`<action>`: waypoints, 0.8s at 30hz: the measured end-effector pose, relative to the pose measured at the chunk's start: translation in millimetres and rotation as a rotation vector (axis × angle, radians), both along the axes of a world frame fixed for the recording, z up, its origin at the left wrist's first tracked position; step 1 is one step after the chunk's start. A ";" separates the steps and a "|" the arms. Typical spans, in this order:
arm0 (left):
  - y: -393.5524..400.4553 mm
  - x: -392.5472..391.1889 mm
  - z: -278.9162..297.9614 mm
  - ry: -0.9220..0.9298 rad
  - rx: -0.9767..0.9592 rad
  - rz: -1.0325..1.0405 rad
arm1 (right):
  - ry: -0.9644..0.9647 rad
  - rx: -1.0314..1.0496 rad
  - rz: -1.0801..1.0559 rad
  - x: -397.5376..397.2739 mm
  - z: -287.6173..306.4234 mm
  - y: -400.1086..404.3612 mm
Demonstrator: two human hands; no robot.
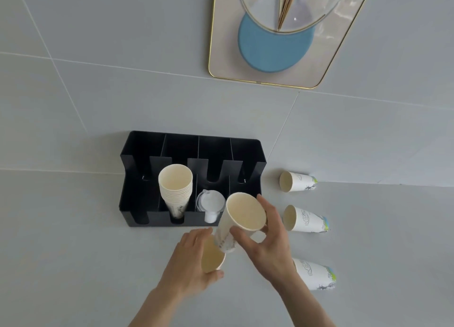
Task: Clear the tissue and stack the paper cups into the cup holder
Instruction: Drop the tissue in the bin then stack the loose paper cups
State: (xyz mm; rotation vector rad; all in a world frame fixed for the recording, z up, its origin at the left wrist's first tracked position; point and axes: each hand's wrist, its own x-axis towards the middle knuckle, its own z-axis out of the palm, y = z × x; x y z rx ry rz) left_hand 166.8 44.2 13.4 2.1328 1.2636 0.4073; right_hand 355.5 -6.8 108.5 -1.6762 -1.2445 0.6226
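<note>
A black cup holder [137, 179] with several slots stands against the wall; a stack of paper cups [175, 189] leans in its second slot and clear plastic lids [210, 203] sit in the third. My left hand [191, 260] grips a paper cup [212, 259] with its mouth facing me. My right hand [267, 240] holds another paper cup [242, 212], tilted, whose base touches the rim of the left cup. Three printed paper cups lie on their sides to the right: [298, 181], [305, 219], [315, 274]. No tissue is visible.
A gold-rimmed tray [222, 63] stands at the back on the grey surface, bearing a blue round mat [267, 53] and a glass vase [270, 17] with dried stems. Grey tiled wall runs behind the holder.
</note>
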 end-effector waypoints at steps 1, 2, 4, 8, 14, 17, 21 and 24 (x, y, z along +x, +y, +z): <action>-3.5 -0.7 -3.3 -0.046 -0.030 0.016 | 0.014 0.017 0.009 -2.3 2.8 -0.7; -6.7 -1.3 -6.7 -0.086 -0.048 0.037 | 0.025 0.027 0.020 -4.9 4.6 -1.5; -11.8 -1.3 -11.9 -0.135 -0.060 0.080 | 0.018 0.013 0.060 -11.3 4.3 -3.2; -18.9 1.2 -21.8 -0.195 -0.113 0.186 | -0.053 -0.071 0.082 -19.5 -8.1 -8.4; -25.3 1.3 -33.6 -0.238 -0.187 0.225 | -0.118 -0.069 0.025 -10.9 -23.2 -15.5; -24.2 9.5 -30.1 -0.264 -0.193 0.221 | -0.206 -0.128 0.076 -9.2 -31.3 -14.8; -21.3 22.9 -25.4 -0.292 -0.166 0.206 | -0.329 -0.268 0.185 -5.2 -48.5 -15.9; -19.6 27.4 -27.7 -0.262 -0.130 0.195 | -0.380 -0.372 0.260 -1.1 -60.0 -16.3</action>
